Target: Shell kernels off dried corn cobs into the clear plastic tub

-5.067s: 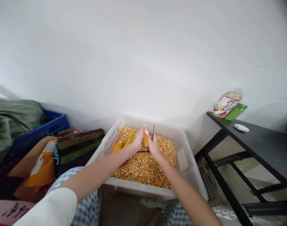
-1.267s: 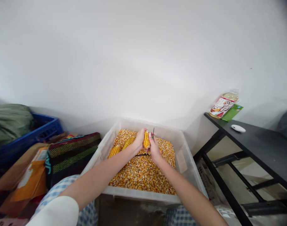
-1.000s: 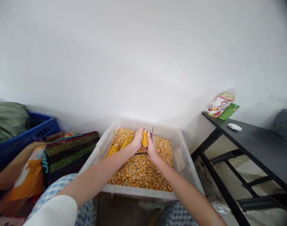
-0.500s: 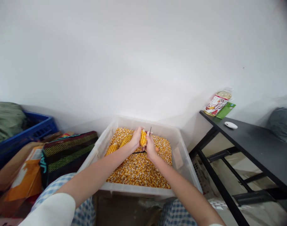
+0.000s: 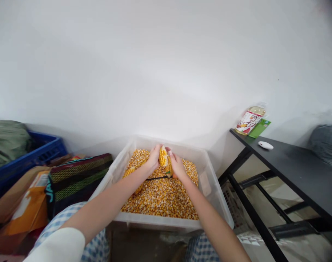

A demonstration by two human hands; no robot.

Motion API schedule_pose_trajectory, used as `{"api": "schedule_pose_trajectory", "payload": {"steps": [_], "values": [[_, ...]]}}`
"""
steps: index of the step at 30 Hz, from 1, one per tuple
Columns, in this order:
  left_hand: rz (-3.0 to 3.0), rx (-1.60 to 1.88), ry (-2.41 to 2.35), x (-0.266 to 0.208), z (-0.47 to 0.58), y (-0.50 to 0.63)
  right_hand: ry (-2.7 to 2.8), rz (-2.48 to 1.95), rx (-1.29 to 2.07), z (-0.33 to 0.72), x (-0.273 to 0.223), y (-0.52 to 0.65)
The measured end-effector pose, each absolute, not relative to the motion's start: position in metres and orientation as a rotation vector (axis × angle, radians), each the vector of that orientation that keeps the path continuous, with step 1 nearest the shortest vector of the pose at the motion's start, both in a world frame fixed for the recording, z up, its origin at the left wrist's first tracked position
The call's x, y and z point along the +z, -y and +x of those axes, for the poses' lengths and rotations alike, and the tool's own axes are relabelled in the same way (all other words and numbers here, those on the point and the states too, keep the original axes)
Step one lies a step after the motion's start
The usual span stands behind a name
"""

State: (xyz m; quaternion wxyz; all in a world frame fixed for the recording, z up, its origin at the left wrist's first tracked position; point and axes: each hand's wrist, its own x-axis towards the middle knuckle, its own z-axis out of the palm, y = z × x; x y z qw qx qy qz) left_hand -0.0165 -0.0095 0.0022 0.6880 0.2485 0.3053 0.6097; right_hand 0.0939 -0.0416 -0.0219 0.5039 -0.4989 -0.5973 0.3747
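Note:
An ear of corn [image 5: 163,156], yellow with a pale strip down one side, is held upright between my two hands over the bin. My left hand [image 5: 154,157] is closed round its left side. My right hand [image 5: 177,166] is closed against its right side, the fingertips partly hidden behind it. Below, close to my right palm, more yellow corn shows with a small green spot; whether it is a separate ear I cannot tell. Loose corn kernels [image 5: 160,200] fill the bin. On them lies a thin dark rod [image 5: 157,178], its right end near something orange. Another ear [image 5: 129,171] rests left, partly behind my forearm.
The translucent plastic bin [image 5: 213,182] stands against the white wall. At right is a black table [image 5: 296,160] with a bottle [image 5: 249,122], a green packet [image 5: 259,128] and a white oval object [image 5: 265,145]. Left are a mesh bag [image 5: 78,178], cardboard and a blue crate [image 5: 50,143].
The ear in my hands has turned and shifted slightly left, and its pale strip now shows. The thin dark tip that stuck up by my right hand is no longer visible.

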Motion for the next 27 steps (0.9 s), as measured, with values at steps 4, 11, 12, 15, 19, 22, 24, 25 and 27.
{"api": "schedule_pose_trajectory", "payload": {"steps": [4, 11, 12, 15, 19, 22, 24, 25, 27], "values": [[0.666, 1.425, -0.684, 0.006, -0.006, 0.023, 1.276, -1.033, 1.026, 0.077, -0.015, 0.047], [0.807, 1.492, -0.744, 0.003, 0.000, 0.030, 1.245, -1.258, 0.893, 0.070, -0.012, 0.067], [0.802, 1.483, -0.756, 0.003, 0.000, 0.031, 1.239, -1.276, 0.894, 0.070, -0.011, 0.068], [0.818, 1.452, -0.759, 0.006, -0.001, 0.032, 1.172, -1.255, 0.896, 0.070, -0.011, 0.066], [0.853, 1.456, -0.723, 0.009, -0.001, 0.033, 1.131, -1.110, 0.922, 0.071, -0.016, 0.057], [0.896, 1.466, -0.730, 0.009, -0.001, 0.033, 1.135, -1.094, 0.959, 0.070, -0.019, 0.055], [0.908, 1.472, -0.729, 0.008, -0.001, 0.033, 1.145, -1.074, 0.968, 0.070, -0.021, 0.054], [0.897, 1.468, -0.728, 0.008, -0.001, 0.033, 1.136, -1.054, 0.972, 0.070, -0.021, 0.054], [0.865, 1.445, -0.722, 0.008, -0.002, 0.034, 1.088, -1.014, 1.005, 0.069, -0.020, 0.053]]}}
